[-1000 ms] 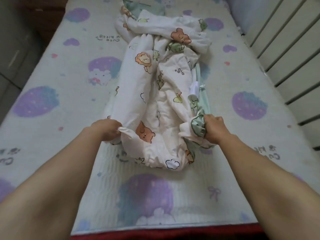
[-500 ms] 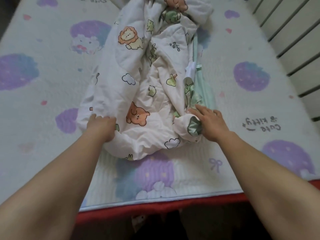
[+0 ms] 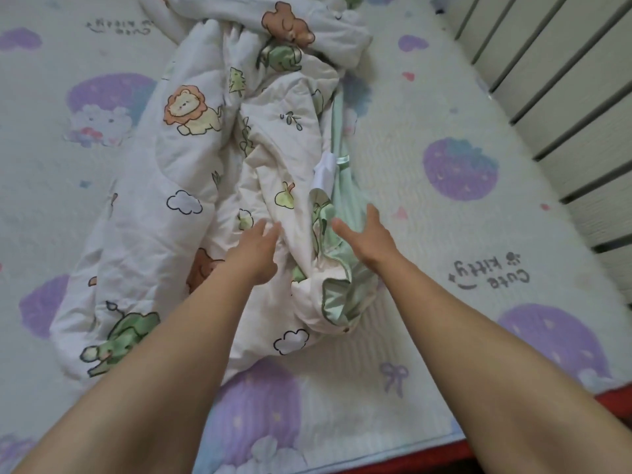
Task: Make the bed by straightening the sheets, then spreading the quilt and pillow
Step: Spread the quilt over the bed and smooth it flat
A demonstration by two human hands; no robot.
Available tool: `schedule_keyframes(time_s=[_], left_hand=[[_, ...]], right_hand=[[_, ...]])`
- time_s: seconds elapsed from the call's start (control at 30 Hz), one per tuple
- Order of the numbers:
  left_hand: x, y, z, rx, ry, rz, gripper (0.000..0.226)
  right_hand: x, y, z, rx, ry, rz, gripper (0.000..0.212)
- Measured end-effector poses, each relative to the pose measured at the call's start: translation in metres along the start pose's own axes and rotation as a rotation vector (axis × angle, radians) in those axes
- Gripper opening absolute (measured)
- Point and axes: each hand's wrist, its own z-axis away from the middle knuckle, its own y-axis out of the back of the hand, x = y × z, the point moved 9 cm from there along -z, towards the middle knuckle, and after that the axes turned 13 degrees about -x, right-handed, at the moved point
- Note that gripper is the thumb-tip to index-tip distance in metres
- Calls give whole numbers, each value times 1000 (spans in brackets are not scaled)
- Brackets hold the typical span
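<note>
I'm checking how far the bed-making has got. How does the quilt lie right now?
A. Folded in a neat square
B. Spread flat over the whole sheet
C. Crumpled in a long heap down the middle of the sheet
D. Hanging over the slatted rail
C: the quilt lies bunched lengthwise along the middle, with bare printed sheet on both sides, while the left hand and right hand reach over it with fingers straight.
</note>
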Motion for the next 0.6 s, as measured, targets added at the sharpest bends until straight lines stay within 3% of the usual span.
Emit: schedule_keyframes(time_s=[0.1, 0.17, 0.3, 0.47, 0.6], left_hand=[[6, -16, -39, -48, 86, 95, 99], [7, -27, -56, -74, 143, 100, 105], [10, -37, -77, -36, 172, 115, 110], [31, -13, -75, 53, 145, -99, 100], [35, -12, -72, -32, 232, -204, 98]], right_hand=[[8, -24, -32, -167, -68, 70, 133], [23, -36, -51, -237, -114, 168, 138], [36, -15, -80, -180, -1, 246, 105], [51, 44, -85, -100, 50, 223, 82], [66, 100, -74, 52, 49, 256, 61]])
